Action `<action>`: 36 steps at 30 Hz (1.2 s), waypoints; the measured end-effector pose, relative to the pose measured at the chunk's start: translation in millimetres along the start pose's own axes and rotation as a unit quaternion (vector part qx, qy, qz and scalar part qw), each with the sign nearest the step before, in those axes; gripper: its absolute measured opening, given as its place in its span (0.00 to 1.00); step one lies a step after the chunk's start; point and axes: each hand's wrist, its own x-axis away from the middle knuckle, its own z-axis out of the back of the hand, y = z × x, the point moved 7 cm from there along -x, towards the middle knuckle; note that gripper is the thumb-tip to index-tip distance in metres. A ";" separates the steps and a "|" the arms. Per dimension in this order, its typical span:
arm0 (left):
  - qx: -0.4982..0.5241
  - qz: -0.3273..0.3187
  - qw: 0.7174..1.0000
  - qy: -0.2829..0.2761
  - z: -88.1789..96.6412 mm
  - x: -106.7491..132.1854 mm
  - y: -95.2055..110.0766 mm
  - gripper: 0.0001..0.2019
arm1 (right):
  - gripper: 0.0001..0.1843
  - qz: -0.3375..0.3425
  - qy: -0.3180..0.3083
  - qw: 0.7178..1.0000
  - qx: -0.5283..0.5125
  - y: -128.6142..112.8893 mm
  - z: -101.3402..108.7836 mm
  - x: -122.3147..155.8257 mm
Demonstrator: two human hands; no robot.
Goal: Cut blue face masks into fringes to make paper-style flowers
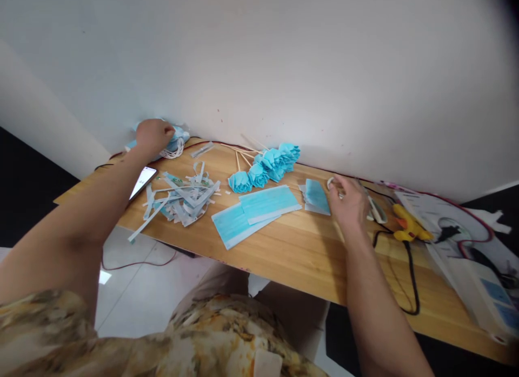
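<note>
My left hand (152,136), fingers curled closed, rests at the far left over a heap of blue face masks (178,134) with white ear loops (174,149); whatever is in its grip is hidden. On the right, my right hand (349,202) has its thumb and fingers closed around a small white round thing (330,181), mostly covered by the fingers. Just left of it lie small cut blue mask pieces (317,196). Two flat blue mask sheets (270,204) overlap in the middle of the wooden table (295,258).
Several blue fabric roses (259,176) on wooden sticks lie near the wall. A pile of cut white strips (186,196) and a lit phone (142,182) are at left. At right are a yellow glue gun (409,224), cables and a white box (482,296).
</note>
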 end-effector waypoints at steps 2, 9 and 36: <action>-0.027 0.014 1.000 0.007 -4.7 -3.9 -5.0 0.20 | 0.18 -0.001 -0.005 1.000 -0.013 0.6 -2.0 0.5; -0.078 0.022 0.996 -0.026 -22.3 -19.4 -7.0 0.22 | 0.18 -0.034 -0.030 0.998 -0.039 14.6 -12.4 3.4; -0.055 -0.023 0.998 -0.033 -29.0 -26.5 -21.0 0.28 | 0.18 0.118 -0.100 0.985 -0.077 -99.8 7.8 -39.3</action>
